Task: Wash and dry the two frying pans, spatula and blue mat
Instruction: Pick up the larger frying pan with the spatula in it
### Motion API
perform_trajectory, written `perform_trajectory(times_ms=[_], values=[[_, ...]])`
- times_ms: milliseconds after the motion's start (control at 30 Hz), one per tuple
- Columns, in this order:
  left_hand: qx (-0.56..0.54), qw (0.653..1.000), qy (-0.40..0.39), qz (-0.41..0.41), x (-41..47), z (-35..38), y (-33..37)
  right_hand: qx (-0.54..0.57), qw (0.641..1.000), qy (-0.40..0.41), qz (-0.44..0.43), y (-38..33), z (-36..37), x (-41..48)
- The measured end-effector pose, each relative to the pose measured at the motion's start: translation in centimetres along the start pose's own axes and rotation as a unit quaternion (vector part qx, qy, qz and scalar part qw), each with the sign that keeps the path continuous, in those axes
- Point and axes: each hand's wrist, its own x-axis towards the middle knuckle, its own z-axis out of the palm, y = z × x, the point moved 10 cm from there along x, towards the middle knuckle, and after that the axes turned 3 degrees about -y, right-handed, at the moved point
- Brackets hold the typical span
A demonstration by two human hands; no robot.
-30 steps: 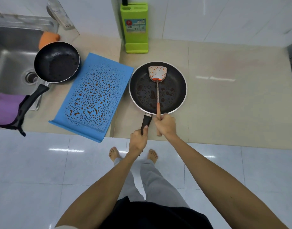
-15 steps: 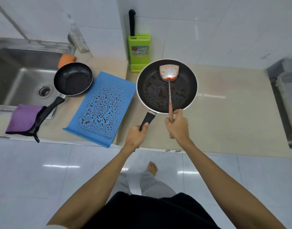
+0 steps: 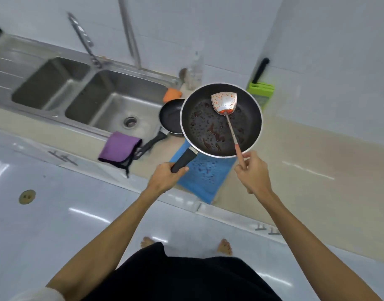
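Note:
My left hand [image 3: 165, 178] grips the black handle of the large frying pan [image 3: 210, 131], which is lifted above the counter and streaked with red sauce. My right hand [image 3: 253, 172] pinches the orange handle of the metal spatula [image 3: 224, 102], whose stained blade lies inside that pan. The small black frying pan [image 3: 171, 116] sits on the counter by the sink, partly hidden behind the large pan. The blue mat [image 3: 205, 177], spotted with drops, lies on the counter under the large pan and overhangs the front edge.
A double steel sink [image 3: 112, 105] with a tap [image 3: 82, 38] lies to the left. A purple cloth [image 3: 119, 146] hangs over the sink's front edge. An orange sponge [image 3: 171, 93] and a bottle [image 3: 194, 72] stand behind the small pan. A green knife block [image 3: 261, 92] stands against the wall.
Both hands have carried the large pan with the spatula up and leftward, over the blue mat toward the sink. The view has swung left, showing the whole sink.

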Motion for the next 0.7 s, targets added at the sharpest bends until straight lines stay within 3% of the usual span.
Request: perform_trajectory(times_ms=[333,500,700], values=[[0.013,0.998,0.050,-0.025,-2.2,-19.8,-12.5,0.045,0.997,-0.035,-0.051,-17.4,14.5,-0.1],[0.002,0.995,0.079,-0.065,-2.7,-26.1,-18.3,0.051,0.993,-0.076,-0.077,-24.5,21.6,0.3],[-0.001,0.991,0.096,-0.094,-0.6,-31.3,-23.2,0.056,0.993,-0.054,-0.088,-30.5,26.8,2.4]])
